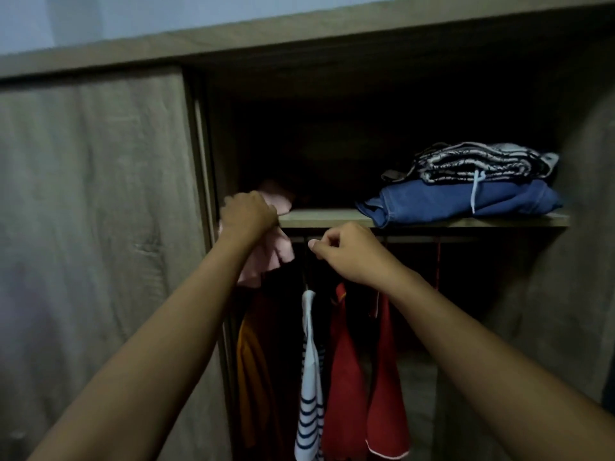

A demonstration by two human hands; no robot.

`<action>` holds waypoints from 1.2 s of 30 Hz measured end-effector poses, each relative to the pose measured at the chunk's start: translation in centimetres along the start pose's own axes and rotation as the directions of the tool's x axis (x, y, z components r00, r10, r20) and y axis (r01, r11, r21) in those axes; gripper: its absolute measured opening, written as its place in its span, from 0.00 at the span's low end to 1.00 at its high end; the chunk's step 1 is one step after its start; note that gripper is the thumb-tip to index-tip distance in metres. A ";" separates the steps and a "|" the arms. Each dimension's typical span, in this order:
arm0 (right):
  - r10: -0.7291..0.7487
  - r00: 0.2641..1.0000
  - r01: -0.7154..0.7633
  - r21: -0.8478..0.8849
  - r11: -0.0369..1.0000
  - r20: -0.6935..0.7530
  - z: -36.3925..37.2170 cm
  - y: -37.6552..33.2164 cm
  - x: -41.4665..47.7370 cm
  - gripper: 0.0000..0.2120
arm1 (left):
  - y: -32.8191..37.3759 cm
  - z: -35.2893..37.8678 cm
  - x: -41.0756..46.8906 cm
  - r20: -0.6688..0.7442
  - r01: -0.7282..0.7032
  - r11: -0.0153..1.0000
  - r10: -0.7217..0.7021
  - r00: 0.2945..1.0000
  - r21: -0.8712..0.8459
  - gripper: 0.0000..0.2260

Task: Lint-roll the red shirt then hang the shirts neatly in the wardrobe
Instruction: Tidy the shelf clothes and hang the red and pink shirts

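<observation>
At the shelf edge [326,217], left hand [248,214] grips pink cloth [274,254].

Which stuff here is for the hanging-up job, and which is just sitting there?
For the job: red shirt, striped shirt and orange shirt hanging below the rail; pink garment in the left hand; right hand near the rail.
Just lying about: folded blue jeans and folded striped clothes on the shelf.

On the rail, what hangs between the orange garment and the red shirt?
A striped shirt, white with navy bands, hangs between the orange garment and the red shirt, as the head view shows.
</observation>
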State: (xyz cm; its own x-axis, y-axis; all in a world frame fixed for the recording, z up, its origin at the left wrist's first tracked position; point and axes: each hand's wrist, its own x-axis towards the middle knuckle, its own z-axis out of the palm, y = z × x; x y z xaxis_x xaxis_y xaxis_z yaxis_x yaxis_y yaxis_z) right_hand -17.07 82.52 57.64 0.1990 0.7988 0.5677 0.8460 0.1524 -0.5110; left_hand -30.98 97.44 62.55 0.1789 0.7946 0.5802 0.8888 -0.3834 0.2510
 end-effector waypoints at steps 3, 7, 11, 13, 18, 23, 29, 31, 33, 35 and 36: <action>0.004 1.000 -0.004 0.011 1.000 -0.023 -0.2 -1.2 0.6 0.21 | -0.6 -1.6 -0.9 -0.033 -0.051 0.997 0.049 0.998 -0.060 0.16; 0.032 0.995 -0.029 0.034 0.999 -0.098 -0.7 -2.6 0.7 0.21 | -1.2 -1.7 -3.8 -0.054 -0.237 0.961 0.232 0.971 -0.143 0.11; 0.087 0.983 -0.082 0.038 0.996 -0.164 -0.6 -3.9 1.0 0.22 | -1.8 -1.6 -7.4 -0.085 -0.368 0.909 0.358 0.930 -0.195 0.10; 0.112 0.976 -0.108 0.027 0.994 -0.185 -0.4 -4.3 1.2 0.22 | -1.9 -2.0 -8.9 -0.069 -0.423 0.876 0.418 0.906 -0.234 0.10; 0.192 0.965 -0.194 0.006 0.981 -0.180 -0.1 -5.4 2.0 0.22 | -2.2 -4.1 -13.4 -0.033 -0.598 0.699 0.639 0.769 -0.392 0.08; 0.174 0.985 -0.169 -0.160 0.972 0.018 1.0 -6.8 2.3 0.18 | -2.4 -5.5 -15.6 0.006 -0.629 0.630 0.709 0.706 -0.455 0.08; 0.134 0.977 -0.123 0.077 0.989 -0.166 2.3 -5.4 2.0 0.04 | -6.0 -6.0 -14.5 -0.058 -0.415 0.779 0.442 0.895 -0.470 0.14; 0.059 0.968 -0.046 0.057 0.997 -0.246 2.1 -5.2 0.7 0.08 | -6.9 -6.3 -14.0 -0.075 -0.240 0.780 0.242 0.967 -0.578 0.16; -0.070 0.945 0.079 0.013 0.997 -0.321 1.9 -5.3 -1.0 0.08 | -7.2 -6.9 -13.7 -0.050 -0.103 0.731 0.093 0.994 -0.675 0.24; -0.205 0.916 0.199 -0.052 0.979 -0.344 1.9 -5.1 -2.6 0.05 | -7.1 -7.2 -13.3 0.116 0.069 0.603 0.039 0.993 -0.795 0.32; -0.269 0.905 0.256 -0.083 0.963 -0.331 1.9 -5.1 -3.5 0.02 | -6.9 -7.3 -13.1 0.220 0.164 0.523 0.047 0.974 -0.836 0.38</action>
State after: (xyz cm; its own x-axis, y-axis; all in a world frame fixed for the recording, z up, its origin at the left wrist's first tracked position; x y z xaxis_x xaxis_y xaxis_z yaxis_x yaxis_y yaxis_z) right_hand -22.98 80.08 57.01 0.1160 0.4893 0.8644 0.9068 0.3030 -0.2932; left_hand -42.60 86.25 58.91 0.3090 0.8600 0.4062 0.1418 -0.4640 0.8744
